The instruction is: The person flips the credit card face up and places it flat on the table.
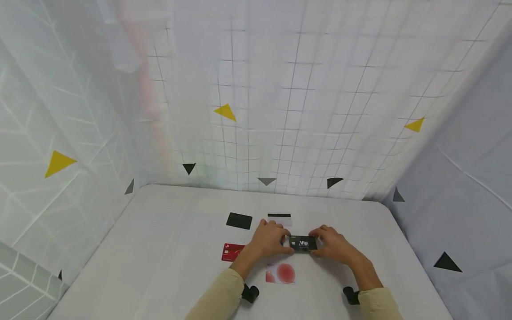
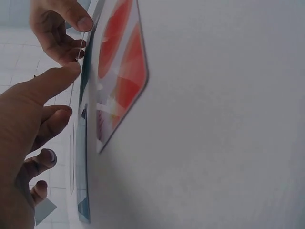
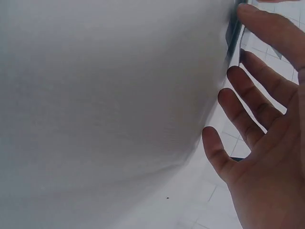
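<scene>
A black bank-style card marked "Vip" (image 1: 303, 243) lies between the two hands in the head view. My left hand (image 1: 269, 240) holds it at its left end, with thumb and forefinger at the corners. At the opposite end, my right hand (image 1: 333, 244) grips it the same way. From the left wrist, the left thumb (image 2: 64, 78) meets the dark card edge (image 2: 86, 71). The right wrist view has the right thumb (image 3: 267, 24) at the card's edge, other fingers spread behind.
Around the hands lie a plain black card (image 1: 239, 221), a white card with a black stripe (image 1: 281, 219), a red card (image 1: 231, 252) partly behind the left wrist, and a white card with red circles (image 1: 285, 273). White sheeting (image 1: 272, 111) hangs beyond the white table (image 1: 160, 249).
</scene>
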`<state>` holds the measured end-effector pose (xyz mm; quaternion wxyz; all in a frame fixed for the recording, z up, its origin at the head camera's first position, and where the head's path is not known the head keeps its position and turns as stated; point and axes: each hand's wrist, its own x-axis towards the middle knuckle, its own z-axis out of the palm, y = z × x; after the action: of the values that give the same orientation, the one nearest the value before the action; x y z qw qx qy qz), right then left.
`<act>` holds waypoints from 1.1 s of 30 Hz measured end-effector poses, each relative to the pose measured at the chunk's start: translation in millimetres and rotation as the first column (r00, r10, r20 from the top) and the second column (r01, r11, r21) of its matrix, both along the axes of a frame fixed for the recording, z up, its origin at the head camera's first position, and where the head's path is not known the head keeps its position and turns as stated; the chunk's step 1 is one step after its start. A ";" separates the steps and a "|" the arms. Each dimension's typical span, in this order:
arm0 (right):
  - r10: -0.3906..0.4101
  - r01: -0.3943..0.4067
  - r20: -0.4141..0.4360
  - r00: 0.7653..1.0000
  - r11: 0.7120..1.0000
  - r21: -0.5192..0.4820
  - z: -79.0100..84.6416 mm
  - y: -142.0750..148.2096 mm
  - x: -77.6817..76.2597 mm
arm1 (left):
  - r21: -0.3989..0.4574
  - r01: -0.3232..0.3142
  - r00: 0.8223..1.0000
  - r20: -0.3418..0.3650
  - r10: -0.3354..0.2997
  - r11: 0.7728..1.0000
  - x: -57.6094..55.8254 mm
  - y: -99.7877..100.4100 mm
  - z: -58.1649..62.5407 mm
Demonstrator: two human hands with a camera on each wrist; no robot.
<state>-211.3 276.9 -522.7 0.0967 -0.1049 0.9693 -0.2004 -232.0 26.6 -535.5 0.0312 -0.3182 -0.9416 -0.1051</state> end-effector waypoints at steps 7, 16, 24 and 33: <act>-0.012 0.012 0.011 1.000 1.000 0.007 -1.4 0.8 1.7 | -0.030 -0.006 1.000 -0.013 0.006 1.000 4.7 4.7 1.2; 0.020 -0.020 -0.013 1.000 1.000 0.001 -1.6 2.7 0.2 | -0.035 -0.027 0.999 0.018 0.027 0.999 5.0 5.7 3.2; 0.007 -0.007 0.005 1.000 1.000 0.001 -1.1 2.3 -0.5 | -0.030 -0.036 0.999 0.040 0.037 0.999 2.9 7.5 2.5; -0.013 0.013 0.011 1.000 1.000 -0.013 -2.7 1.4 0.5 | -0.018 -0.051 0.997 0.061 0.052 0.999 3.5 7.1 -1.2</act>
<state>-210.7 278.3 -525.4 0.1001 -0.0980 0.9680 -0.2081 -228.5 33.8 -536.7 0.0024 -0.2909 -0.9508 -0.1063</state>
